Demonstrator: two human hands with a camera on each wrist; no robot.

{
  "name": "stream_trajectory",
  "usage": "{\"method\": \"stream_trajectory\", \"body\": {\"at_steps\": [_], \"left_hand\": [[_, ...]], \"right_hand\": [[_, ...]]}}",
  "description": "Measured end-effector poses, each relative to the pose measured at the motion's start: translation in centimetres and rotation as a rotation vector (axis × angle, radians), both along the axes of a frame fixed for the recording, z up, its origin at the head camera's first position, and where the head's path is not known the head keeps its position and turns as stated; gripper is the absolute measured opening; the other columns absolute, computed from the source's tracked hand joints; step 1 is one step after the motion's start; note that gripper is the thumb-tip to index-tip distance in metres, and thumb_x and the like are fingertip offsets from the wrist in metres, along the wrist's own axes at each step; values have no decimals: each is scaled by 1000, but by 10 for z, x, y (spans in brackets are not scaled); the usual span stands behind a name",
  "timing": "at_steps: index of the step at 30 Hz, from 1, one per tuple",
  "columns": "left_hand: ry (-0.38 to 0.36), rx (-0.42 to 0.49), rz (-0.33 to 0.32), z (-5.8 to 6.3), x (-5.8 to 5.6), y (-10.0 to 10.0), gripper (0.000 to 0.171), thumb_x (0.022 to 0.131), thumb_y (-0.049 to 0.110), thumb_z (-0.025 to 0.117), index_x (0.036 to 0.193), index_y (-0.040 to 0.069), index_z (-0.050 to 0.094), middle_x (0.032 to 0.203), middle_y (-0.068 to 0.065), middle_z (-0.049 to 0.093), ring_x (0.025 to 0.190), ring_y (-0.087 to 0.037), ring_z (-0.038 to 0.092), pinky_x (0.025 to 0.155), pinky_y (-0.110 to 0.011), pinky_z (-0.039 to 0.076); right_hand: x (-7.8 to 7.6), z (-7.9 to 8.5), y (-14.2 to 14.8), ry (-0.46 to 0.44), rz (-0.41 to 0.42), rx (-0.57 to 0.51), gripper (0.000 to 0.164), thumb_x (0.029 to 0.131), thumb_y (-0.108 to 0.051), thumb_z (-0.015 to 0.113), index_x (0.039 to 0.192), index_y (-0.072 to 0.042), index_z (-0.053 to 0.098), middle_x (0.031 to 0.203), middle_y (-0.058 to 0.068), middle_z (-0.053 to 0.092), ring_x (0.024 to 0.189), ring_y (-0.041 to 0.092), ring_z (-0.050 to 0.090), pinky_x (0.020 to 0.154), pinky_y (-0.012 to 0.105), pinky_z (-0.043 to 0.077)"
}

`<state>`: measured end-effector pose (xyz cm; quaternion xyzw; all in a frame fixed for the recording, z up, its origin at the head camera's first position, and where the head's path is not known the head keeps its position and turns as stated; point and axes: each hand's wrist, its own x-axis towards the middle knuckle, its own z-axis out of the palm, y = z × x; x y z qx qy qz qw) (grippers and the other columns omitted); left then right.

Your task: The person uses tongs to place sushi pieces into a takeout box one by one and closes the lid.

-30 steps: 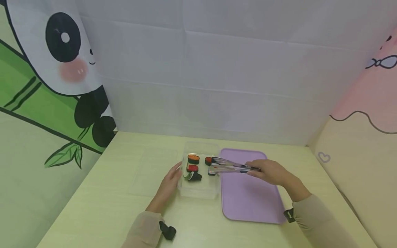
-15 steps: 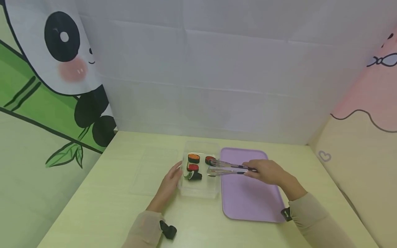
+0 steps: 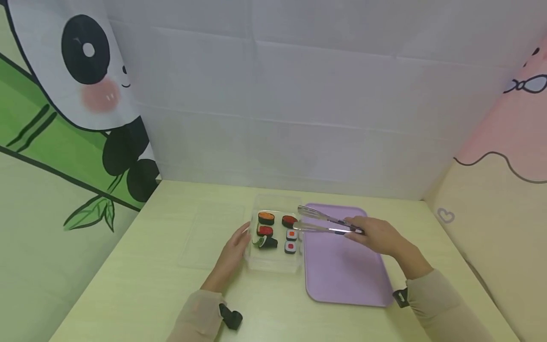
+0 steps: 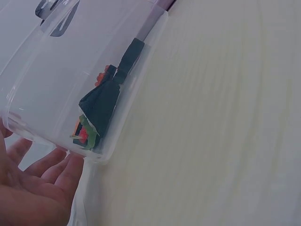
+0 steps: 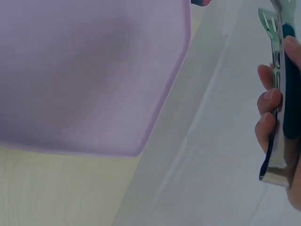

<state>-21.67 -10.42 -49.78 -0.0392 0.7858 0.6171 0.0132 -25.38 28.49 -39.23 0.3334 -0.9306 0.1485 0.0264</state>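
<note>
A clear plastic box (image 3: 273, 264) stands mid-table with several sushi pieces inside. Its left column has an orange-topped piece (image 3: 266, 218), a red-topped piece (image 3: 265, 231) and a dark hand roll (image 3: 268, 242). To the right sit another red-topped piece (image 3: 289, 221) and two small white rolls, an upper roll (image 3: 292, 234) and a lower roll (image 3: 290, 247). My left hand (image 3: 235, 247) rests its fingertips (image 4: 70, 172) against the box's left wall. My right hand (image 3: 376, 235) grips metal tongs (image 3: 320, 228), whose arms are spread above the box's right rim with nothing between the tips.
A purple tray (image 3: 346, 275) lies immediately right of the box. Left of it, a clear flat lid (image 3: 209, 237) lies on the pale table (image 3: 141, 285). A white sheet (image 3: 273, 118) rises behind the table.
The tongs have let go of the small white roll, spread apart, and moved back up and right. Both small rolls now show in the box. The left hand has stayed put.
</note>
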Motion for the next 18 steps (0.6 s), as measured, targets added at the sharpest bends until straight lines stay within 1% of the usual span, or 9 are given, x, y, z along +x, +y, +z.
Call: {"method": "stream_trajectory", "body": {"at_steps": [3,6,9,11,14,17,18], "left_hand": [[-2,3,0,0,0,0,48,105,30,45,151,19,37,148,-19,41,136,-38,36,110,-56,26],[6,1,4,0,1,0,48,105,30,45,151,18,37,148,-20,41,136,-38,37,109,-56,27],[9,-3,5,0,1,0,49,105,31,45,151,18,37,148,-20,41,136,-39,36,109,-56,27],[11,2,2,1,1,0,49,105,31,45,151,18,37,148,-20,41,136,-38,36,110,-56,27],[14,8,-4,1,1,0,49,105,31,44,151,17,36,148,-20,40,136,-38,36,110,-56,27],[2,11,-10,0,1,0,49,105,32,44,152,19,36,149,-19,40,136,-38,35,110,-55,27],[-3,14,-13,0,0,-1,49,105,33,44,152,20,36,149,-19,40,137,-37,35,110,-55,26]], "right_hand": [[2,-3,1,-22,-67,-35,35,92,-28,69,121,-7,64,82,-9,55,69,11,47,57,31,41],[4,-9,3,-40,-136,-84,36,92,-28,70,121,-8,64,86,-8,58,69,11,48,55,30,40],[7,-15,5,-61,-197,-160,38,92,-26,70,124,-7,62,90,-3,60,69,13,48,53,30,40],[8,-20,6,-83,-239,-223,40,92,-24,69,125,-4,60,92,2,61,69,15,47,53,30,40],[9,-26,10,-100,-313,-289,50,93,-23,69,132,4,54,98,10,62,71,18,48,54,30,41],[9,-32,15,-102,-373,-314,59,93,-24,69,137,10,47,100,14,62,72,19,49,56,30,42],[9,-33,17,-105,-389,-317,60,93,-24,68,137,11,46,100,15,62,71,19,48,56,30,41]]}}
